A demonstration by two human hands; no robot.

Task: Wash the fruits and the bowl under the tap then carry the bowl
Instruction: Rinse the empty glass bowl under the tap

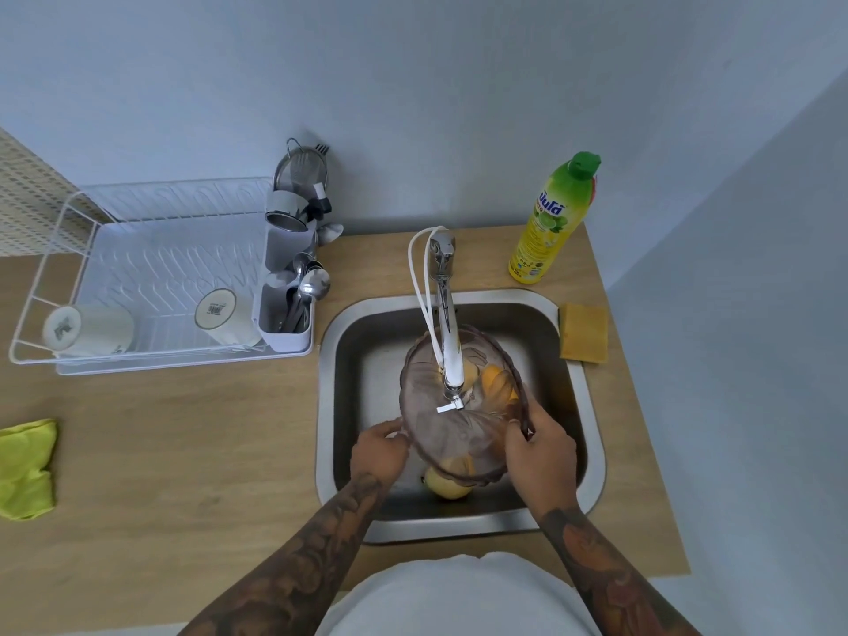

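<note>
A see-through brownish glass bowl (pixel 429 401) is held tilted over the steel sink (pixel 592 452), right under the chrome tap (pixel 447 337). My left hand (pixel 378 452) grips the bowl's near left rim. My right hand (pixel 541 445) grips its right rim, fingers curled over the edge. An orange fruit (pixel 498 383) shows through the glass at the right. A yellow fruit (pixel 447 486) lies in the sink under the bowl's near edge. Whether water is running cannot be told.
A white dish rack (pixel 160 277) with two mugs and a cutlery holder stands left of the sink. A dish soap bottle (pixel 550 222) and a yellow sponge (pixel 583 332) sit at the right. A green cloth (pixel 25 468) lies on the wooden counter's far left.
</note>
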